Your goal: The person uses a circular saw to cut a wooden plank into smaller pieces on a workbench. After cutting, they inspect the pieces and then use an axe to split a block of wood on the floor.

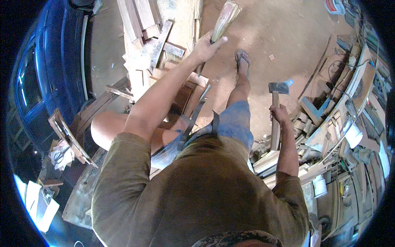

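My left hand (209,48) reaches out over the edge of a wood-strewn bench and is closed around a tapered, streaky wooden-looking piece (225,19). That piece widens toward its far end, which looks rough; its exact kind I cannot make out. On the right, my right hand (279,114) grips a hammer (275,138) around its wooden handle, just below the head. The hammer's dark, blocky head points away from me, and the handle hangs down past my fist. It is held apart from the bench and the wood.
The bench (173,10) carries several planks and offcuts (161,45). A blue car (53,53) stands at the left. Scrap wood and boards (341,136) are piled along the right. A white bucket (335,7) sits at the far right on the dusty floor (279,37).
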Motion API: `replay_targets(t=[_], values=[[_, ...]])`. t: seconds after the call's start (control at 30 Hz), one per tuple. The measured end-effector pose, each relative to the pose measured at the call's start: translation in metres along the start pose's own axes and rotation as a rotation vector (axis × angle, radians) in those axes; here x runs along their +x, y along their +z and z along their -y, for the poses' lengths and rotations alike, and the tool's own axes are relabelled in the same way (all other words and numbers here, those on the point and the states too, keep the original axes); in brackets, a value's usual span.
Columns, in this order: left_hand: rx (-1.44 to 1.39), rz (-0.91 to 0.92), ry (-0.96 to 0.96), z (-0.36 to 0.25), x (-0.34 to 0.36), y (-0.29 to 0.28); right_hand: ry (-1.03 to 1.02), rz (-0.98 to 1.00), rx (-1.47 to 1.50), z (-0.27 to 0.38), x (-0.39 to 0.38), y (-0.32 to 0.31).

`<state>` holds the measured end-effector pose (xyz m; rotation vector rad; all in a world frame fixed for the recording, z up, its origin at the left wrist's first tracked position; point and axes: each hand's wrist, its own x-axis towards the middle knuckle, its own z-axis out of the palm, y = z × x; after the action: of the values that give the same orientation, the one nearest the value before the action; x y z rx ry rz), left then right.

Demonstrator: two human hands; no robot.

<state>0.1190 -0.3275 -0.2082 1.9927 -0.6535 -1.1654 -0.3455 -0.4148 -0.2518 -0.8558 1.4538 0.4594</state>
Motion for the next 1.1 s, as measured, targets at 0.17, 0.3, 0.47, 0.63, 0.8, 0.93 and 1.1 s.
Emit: replay_targets(t=[0.17, 0.3, 0.47, 0.63, 0.8, 0.93, 1.1], values=[[-0.14, -0.055, -0.037, 0.005, 0.008, 0.01, -0.023, -0.038, -0.025, 0.006, -0.011, 0.029], [-0.149, 0.031, -0.268, 0.015, 0.014, 0.006, -0.012, -0.062, -0.057, 0.005, -0.006, 0.041], [-0.164, 0.032, -0.295, 0.025, 0.023, 0.007, -0.014, -0.053, -0.077, 0.004, -0.005, 0.049], [-0.159, 0.018, -0.274, 0.021, 0.018, 0.005, -0.012, -0.055, -0.074, -0.003, -0.005, 0.054], [-0.112, -0.004, -0.229, 0.037, 0.02, 0.006, 0.012, -0.05, -0.057, -0.001, -0.003, 0.058], [-0.117, 0.029, -0.264, 0.044, 0.024, 0.004, 0.036, -0.061, -0.067, 0.001, -0.004, 0.062], [-0.127, -0.014, -0.215, 0.046, 0.023, 0.005, 0.016, -0.043, -0.046, 0.001, -0.005, 0.064]])
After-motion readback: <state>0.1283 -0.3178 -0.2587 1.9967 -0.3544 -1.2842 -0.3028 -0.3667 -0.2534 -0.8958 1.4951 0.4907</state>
